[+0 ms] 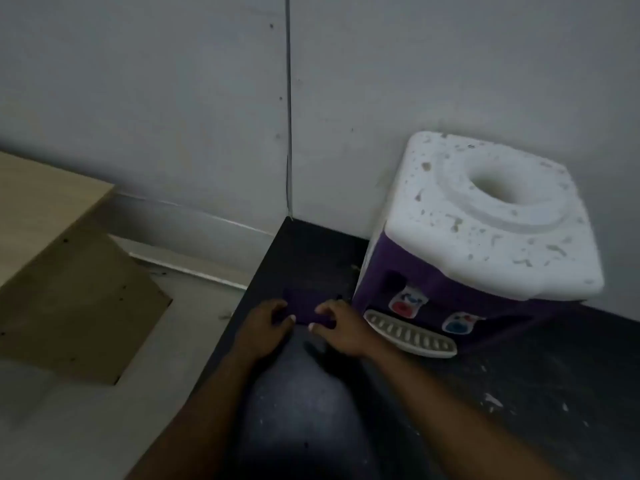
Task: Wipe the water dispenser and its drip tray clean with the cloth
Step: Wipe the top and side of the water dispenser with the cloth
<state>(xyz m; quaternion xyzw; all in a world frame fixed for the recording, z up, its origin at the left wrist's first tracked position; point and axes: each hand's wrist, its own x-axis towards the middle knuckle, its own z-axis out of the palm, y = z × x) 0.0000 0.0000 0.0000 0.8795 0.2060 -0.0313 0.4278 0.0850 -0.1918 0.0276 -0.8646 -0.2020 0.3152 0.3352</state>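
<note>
Lower centre of frame, one dark purple cloth on the black counter, its near edge pinched by the curled fingers of the left hand and right hand; right of frame, one purple water dispenser with a speckled white top, against the grey wall, its pale drip tray just beside the right hand.

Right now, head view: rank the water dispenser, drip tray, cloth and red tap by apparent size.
1. water dispenser, largest by far
2. drip tray
3. cloth; looks smaller than the tray, but it is dark, partly covered and possibly folded, so this pair is unsure
4. red tap, smallest
</note>
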